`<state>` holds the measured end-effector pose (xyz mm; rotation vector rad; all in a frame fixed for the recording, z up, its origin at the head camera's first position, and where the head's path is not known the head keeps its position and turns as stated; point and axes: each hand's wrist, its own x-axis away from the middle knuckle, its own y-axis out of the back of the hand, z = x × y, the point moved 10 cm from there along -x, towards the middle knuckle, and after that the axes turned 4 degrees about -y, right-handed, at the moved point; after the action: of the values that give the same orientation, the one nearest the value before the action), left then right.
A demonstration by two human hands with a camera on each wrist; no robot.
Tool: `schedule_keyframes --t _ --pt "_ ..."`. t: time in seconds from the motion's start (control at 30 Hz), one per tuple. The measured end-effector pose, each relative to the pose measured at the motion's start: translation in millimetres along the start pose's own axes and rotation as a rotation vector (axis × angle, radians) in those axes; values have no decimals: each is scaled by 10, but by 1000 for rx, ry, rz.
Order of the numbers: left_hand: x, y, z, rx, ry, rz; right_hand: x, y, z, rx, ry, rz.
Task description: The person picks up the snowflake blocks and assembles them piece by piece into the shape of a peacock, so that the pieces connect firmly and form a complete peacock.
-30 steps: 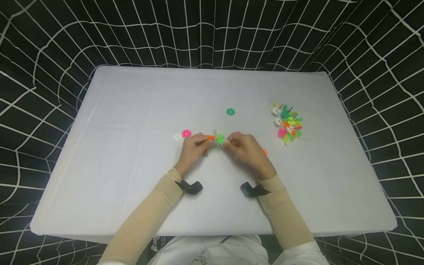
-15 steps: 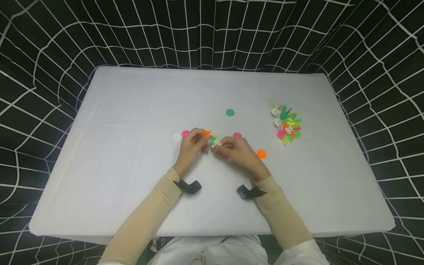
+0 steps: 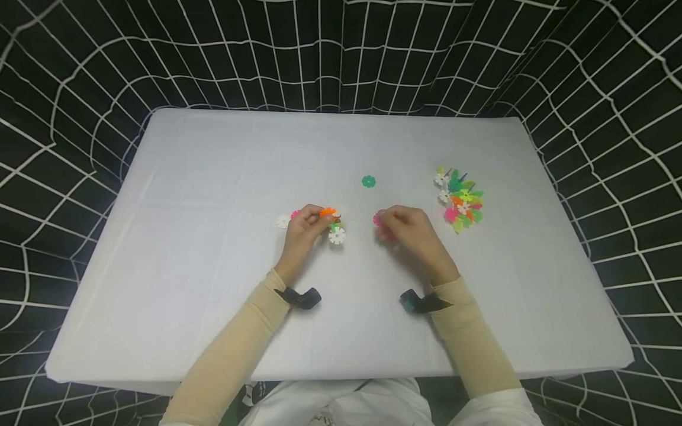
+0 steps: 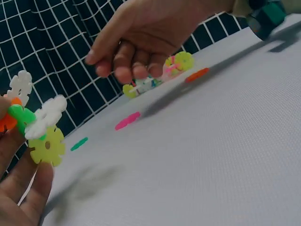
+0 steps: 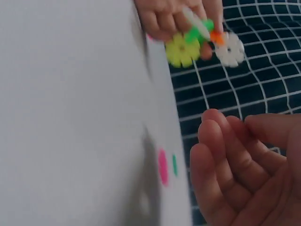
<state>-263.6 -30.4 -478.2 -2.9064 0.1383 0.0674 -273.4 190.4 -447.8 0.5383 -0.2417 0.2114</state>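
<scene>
My left hand (image 3: 301, 239) pinches a small cluster of interlocked flower-shaped plastic discs. In the left wrist view, the cluster has a yellow disc (image 4: 48, 145), a green disc (image 4: 21, 117), two white discs and an orange disc (image 4: 7, 123) partly behind the fingers. My right hand (image 3: 415, 234) hovers above the table with loosely bent fingers and holds nothing, as the right wrist view shows. In the head view it partly covers a pink disc (image 3: 377, 219), which lies flat on the table (image 4: 202, 141).
A larger colourful bundle of joined discs (image 3: 460, 201) sits at the right. A dark green disc (image 3: 369, 181) lies farther back. Left of my left hand are a white disc (image 3: 283, 222) and a partly covered pink one. An orange disc (image 4: 197, 75) lies near the right hand.
My right hand has let go of the cluster's white disc and moved right, over the pink disc. The left hand keeps the cluster, with the white disc now facing up.
</scene>
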Motion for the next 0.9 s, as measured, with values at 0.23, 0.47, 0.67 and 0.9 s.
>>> schedule_keyframes --t 0.23,0.47,0.67,0.9 --pt "-13 -2 37 39 28 15 -15 720 21 391 -105 -79" --pt "-7 -13 65 87 51 23 -196 1319 -193 795 -264 -234" --pt "5 15 88 120 92 10 -385 1303 -404 885 -370 -190" --pt "4 28 98 130 119 3 -448 1250 -442 856 -342 -197"
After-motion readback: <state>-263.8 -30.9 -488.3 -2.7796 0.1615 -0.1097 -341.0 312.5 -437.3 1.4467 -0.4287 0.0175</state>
